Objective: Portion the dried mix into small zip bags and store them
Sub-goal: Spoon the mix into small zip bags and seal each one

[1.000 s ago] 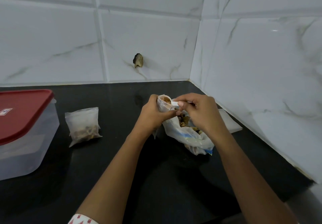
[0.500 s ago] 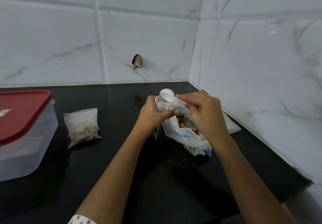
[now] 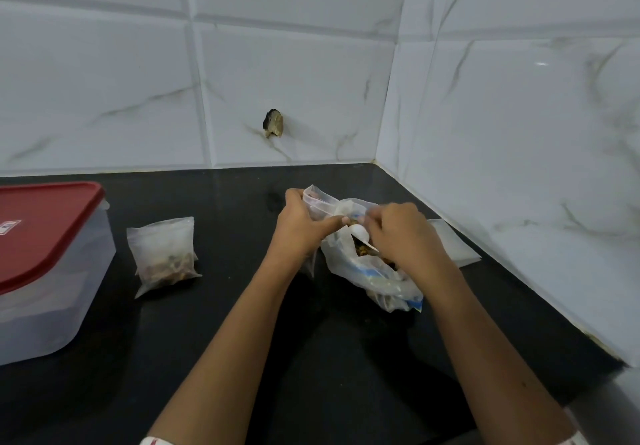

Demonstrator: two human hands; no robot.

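Spoon: has come down from above the small bag's mouth, where it hung half a second ago; its white bowl now sits at the big bag's opening. Whether it carries any mix cannot be told.
Right hand: at 3 o'clock of the left hand and over the big bag, its fingers curled and pinched on the spoon's handle.
Left hand: its fingers and thumb are clamped on the small bag just below the top edge, and they hold it upright.
Small bag: clear, with its mouth open at 12 o'clock of the left hand, just beside the big bag; its lower end hangs behind that hand.
Big bag: crumpled on the counter under the right hand, with blue print at its 5 o'clock end.
Mix: brown pieces show inside the big bag's mouth, just below the spoon.
Filled bag: stands at 9 o'clock of the hands, well apart from them, with mix in its lower part.
Box: translucent, with its red lid on, farther out at 9 o'clock past the filled bag.
Pile: flat and pale, at 3 o'clock of the right hand near the wall; sheets or bags, cannot tell.
Counter: black.
Wall: white veined tiles, with a dark chipped spot at 12 o'clock.
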